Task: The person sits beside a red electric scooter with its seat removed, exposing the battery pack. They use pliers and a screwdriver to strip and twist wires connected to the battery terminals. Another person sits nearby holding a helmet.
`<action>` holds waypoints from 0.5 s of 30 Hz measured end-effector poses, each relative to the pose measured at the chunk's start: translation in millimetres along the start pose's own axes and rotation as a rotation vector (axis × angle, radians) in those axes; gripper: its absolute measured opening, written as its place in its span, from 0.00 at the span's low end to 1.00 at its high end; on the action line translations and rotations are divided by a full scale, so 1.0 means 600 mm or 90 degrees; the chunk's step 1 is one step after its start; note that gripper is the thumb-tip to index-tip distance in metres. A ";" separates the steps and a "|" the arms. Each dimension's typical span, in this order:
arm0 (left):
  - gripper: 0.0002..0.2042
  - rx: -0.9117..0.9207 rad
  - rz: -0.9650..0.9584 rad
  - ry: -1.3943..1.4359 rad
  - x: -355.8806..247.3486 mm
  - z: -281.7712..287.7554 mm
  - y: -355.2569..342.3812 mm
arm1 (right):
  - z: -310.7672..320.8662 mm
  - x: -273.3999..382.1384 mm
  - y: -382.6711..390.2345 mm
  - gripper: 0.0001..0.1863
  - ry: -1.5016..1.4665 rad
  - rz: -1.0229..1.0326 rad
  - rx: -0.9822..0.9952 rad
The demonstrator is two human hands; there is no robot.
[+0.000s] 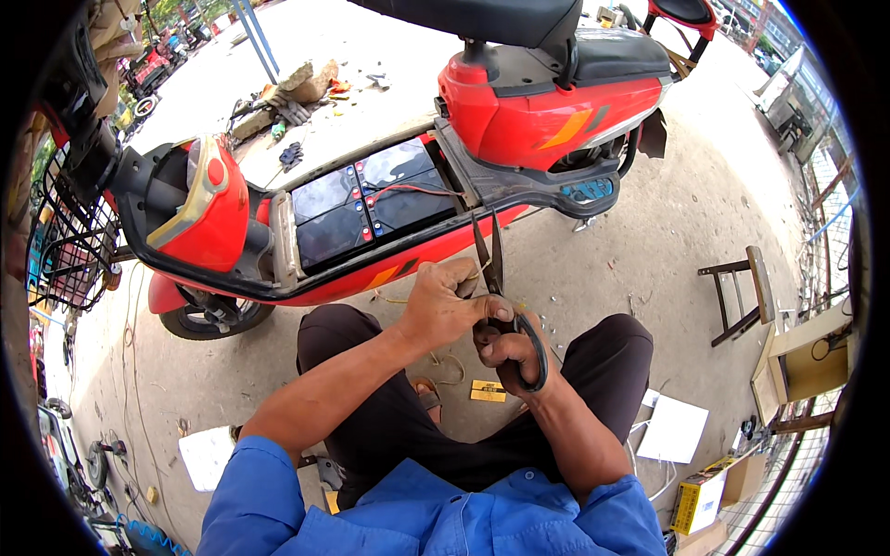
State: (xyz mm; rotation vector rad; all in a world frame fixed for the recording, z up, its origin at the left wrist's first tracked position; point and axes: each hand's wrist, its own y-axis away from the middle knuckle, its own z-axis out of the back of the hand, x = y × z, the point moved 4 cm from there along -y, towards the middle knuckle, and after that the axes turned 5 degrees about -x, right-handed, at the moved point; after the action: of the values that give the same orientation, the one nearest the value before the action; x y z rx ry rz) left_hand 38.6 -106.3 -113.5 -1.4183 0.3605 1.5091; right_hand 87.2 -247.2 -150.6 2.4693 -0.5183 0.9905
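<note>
In my right hand (512, 350) is a pair of scissors (494, 264) with dark handles. Their blades point away from me and stand slightly apart. My left hand (443, 301) is closed right beside them, pinching a thin yellowish wire (397, 299) whose end shows near the blades. Just beyond both hands stands a red electric scooter (371, 278). In its uncovered floor well sit several black batteries (326, 199), with red and blue terminals. A red wire (417, 188) runs across their tops.
On the ground between my feet lies a small yellow box (489, 390). A wooden stool (760, 283) is at the right, near a yellow and white carton (697, 503). A white board (674, 428) lies by my right knee. Rubble (311, 83) lies behind the scooter.
</note>
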 end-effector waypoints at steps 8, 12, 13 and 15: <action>0.31 0.000 0.022 0.004 -0.001 -0.004 -0.004 | 0.005 -0.007 0.001 0.15 -0.023 -0.022 -0.018; 0.30 -0.010 0.005 -0.017 -0.010 -0.011 0.004 | -0.001 -0.001 -0.005 0.09 -0.163 -0.014 -0.089; 0.30 -0.018 -0.015 -0.025 -0.013 -0.014 0.006 | 0.015 -0.001 -0.023 0.08 -0.292 -0.002 -0.119; 0.29 -0.026 -0.016 0.001 -0.001 -0.008 0.004 | 0.052 0.029 -0.047 0.08 -0.266 0.101 -0.194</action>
State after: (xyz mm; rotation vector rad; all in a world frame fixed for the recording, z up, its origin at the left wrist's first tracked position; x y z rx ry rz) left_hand 39.3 -111.5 -115.4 -1.4499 0.3136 1.5033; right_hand 130.0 -242.7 -165.9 2.3796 -0.9350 0.4014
